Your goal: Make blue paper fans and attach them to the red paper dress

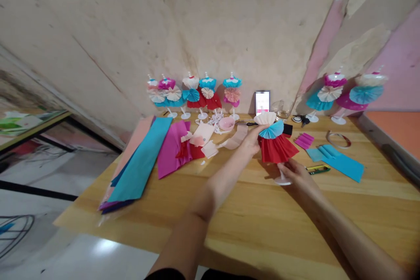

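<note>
A small dress form (278,149) wears a pleated paper dress: a white top, a blue fan at the waist and a red skirt. My left hand (253,141) grips it at the upper left side, its fingertips partly behind the white and blue paper. Low down, my right hand (294,169) has its fingers closed round the white stand (282,179) under the skirt. The form is nearly upright, with its round base at or just above the wooden table (229,210). A green and yellow box cutter (317,169) lies right of my right hand.
Several dressed forms (206,92) line the wall, with two more (359,94) at right. Crepe paper sheets (144,162) lie left, beside magenta paper (173,148) and scraps. A pink bowl (226,123), a phone (262,103), a tape roll (337,139) and blue paper (344,164) surround the hands.
</note>
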`<state>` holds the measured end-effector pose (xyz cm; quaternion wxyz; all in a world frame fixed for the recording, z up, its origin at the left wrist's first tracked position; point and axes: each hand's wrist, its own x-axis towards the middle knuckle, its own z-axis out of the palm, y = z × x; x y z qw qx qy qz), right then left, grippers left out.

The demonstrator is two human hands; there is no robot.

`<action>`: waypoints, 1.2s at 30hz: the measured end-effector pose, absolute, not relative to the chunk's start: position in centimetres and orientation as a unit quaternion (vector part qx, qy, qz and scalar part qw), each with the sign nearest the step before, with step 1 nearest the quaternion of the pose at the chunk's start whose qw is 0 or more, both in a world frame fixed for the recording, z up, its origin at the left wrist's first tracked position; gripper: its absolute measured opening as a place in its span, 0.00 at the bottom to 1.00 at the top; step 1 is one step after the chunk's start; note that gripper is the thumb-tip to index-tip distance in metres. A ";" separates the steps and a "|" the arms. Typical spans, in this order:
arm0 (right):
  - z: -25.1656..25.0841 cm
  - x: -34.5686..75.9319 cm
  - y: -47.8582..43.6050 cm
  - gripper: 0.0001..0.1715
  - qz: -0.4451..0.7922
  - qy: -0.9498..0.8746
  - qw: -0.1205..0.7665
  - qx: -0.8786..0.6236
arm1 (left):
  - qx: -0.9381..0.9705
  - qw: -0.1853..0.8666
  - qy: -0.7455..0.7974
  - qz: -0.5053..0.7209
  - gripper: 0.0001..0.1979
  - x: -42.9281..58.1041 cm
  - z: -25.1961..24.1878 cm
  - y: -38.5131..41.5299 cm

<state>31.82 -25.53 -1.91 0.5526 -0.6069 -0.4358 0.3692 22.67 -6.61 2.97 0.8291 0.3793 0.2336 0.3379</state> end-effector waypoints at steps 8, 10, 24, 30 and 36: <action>2.7 29.4 -26.0 0.18 -0.160 -0.626 0.422 -0.636 | 0.410 0.757 0.225 0.456 0.24 22.0 4.6 -8.4; 3.5 27.7 -24.9 0.13 -0.126 -0.677 0.361 -0.629 | 0.412 0.741 0.224 0.480 0.24 21.8 5.0 -9.0; 5.1 24.9 -23.3 0.13 -0.218 -0.693 0.228 -0.648 | 0.414 0.637 0.179 0.625 0.18 19.5 7.9 -11.8; 3.8 23.6 -25.3 0.09 -0.081 -0.689 0.295 -0.656 | 0.386 0.640 0.180 0.639 0.17 18.3 8.8 -10.0; 0.1 21.8 -30.3 0.15 0.126 -0.835 0.197 -0.497 | 0.338 0.637 0.152 0.676 0.13 15.6 10.3 -6.1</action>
